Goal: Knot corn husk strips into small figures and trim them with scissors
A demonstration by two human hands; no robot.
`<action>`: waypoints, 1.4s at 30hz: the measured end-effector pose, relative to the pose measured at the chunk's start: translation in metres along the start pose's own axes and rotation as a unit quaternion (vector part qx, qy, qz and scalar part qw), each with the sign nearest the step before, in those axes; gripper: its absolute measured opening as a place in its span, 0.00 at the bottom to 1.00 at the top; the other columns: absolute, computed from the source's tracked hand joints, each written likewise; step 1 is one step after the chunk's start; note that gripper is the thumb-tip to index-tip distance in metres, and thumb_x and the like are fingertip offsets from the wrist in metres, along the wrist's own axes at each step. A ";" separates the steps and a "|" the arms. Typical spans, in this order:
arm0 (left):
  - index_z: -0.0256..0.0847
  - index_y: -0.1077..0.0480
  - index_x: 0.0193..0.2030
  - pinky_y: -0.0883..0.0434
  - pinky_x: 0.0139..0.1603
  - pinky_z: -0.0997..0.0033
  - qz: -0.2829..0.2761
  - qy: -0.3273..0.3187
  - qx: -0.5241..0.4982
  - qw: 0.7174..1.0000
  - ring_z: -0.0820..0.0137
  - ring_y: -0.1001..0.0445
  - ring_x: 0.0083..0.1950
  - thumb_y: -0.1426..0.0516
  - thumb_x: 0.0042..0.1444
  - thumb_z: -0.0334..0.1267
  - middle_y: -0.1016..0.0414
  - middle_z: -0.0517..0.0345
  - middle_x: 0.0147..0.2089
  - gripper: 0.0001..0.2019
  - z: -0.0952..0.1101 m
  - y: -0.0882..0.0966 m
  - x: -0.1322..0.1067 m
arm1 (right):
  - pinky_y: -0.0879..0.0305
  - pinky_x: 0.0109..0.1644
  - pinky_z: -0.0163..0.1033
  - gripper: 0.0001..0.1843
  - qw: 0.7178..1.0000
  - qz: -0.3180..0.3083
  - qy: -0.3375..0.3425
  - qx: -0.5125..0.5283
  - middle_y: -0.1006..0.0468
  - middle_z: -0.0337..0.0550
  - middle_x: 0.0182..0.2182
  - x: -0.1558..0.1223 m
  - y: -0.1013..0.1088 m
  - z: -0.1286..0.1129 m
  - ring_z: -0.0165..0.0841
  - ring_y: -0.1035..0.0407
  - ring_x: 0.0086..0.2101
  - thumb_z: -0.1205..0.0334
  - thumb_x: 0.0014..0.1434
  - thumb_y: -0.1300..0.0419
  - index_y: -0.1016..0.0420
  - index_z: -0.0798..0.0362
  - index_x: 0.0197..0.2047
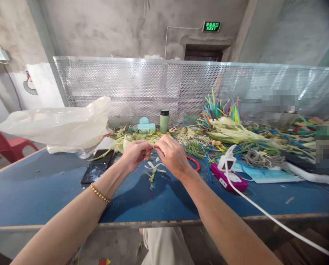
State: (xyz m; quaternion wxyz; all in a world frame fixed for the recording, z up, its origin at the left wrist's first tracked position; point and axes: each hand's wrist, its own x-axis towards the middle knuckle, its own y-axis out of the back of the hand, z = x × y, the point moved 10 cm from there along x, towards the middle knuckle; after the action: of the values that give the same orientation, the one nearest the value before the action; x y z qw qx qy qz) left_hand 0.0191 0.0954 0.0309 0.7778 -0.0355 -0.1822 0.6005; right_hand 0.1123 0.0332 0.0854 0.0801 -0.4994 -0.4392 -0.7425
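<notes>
My left hand and my right hand meet above the middle of the blue table, fingers pinched closed. Between their fingertips is a small pale strip of corn husk, mostly covered by the fingers. Just below them, on the tabletop, lies a small flower-like piece of split husk with pale spread strips and a greenish twisted stem. Behind the hands, loose yellow-green corn husks are scattered. A gold bead bracelet is on my left wrist.
Left of the hands lie a black phone and a large milky plastic bag. Behind stands a green bottle. To the right are a purple power strip with a white cable, a blue face mask and a husk bundle.
</notes>
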 end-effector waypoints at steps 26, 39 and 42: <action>0.37 0.27 0.26 0.33 0.24 0.73 -0.071 -0.094 0.269 0.956 0.70 0.26 0.22 0.38 0.54 0.41 0.24 0.54 0.23 0.11 0.016 -0.017 -0.008 | 0.38 0.34 0.36 0.04 0.945 -0.026 -0.241 0.220 0.25 0.41 0.27 -0.013 -0.017 0.058 0.31 0.33 0.28 0.67 0.53 0.34 0.25 0.54 0.28; 0.38 0.31 0.21 0.43 0.20 0.73 0.015 -0.093 0.209 0.973 0.74 0.33 0.16 0.38 0.51 0.42 0.29 0.61 0.19 0.12 0.019 -0.002 -0.004 | 0.40 0.36 0.37 0.12 0.972 0.018 -0.176 0.153 0.23 0.44 0.28 -0.006 -0.003 0.044 0.32 0.32 0.30 0.65 0.64 0.47 0.26 0.53 0.30; 0.38 0.30 0.22 0.45 0.20 0.73 0.040 -0.073 0.165 0.983 0.76 0.35 0.15 0.38 0.49 0.41 0.30 0.62 0.18 0.11 0.016 0.006 -0.003 | 0.38 0.40 0.39 0.13 0.977 0.062 -0.172 0.114 0.22 0.47 0.31 -0.006 0.007 0.045 0.35 0.31 0.33 0.64 0.65 0.48 0.26 0.54 0.32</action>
State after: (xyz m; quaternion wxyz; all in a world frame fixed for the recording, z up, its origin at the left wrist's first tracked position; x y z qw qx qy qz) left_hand 0.0082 0.0917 0.0435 0.7326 0.1301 -0.1353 0.6543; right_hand 0.1494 0.0595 0.0895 0.1060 -0.6332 -0.4965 -0.5841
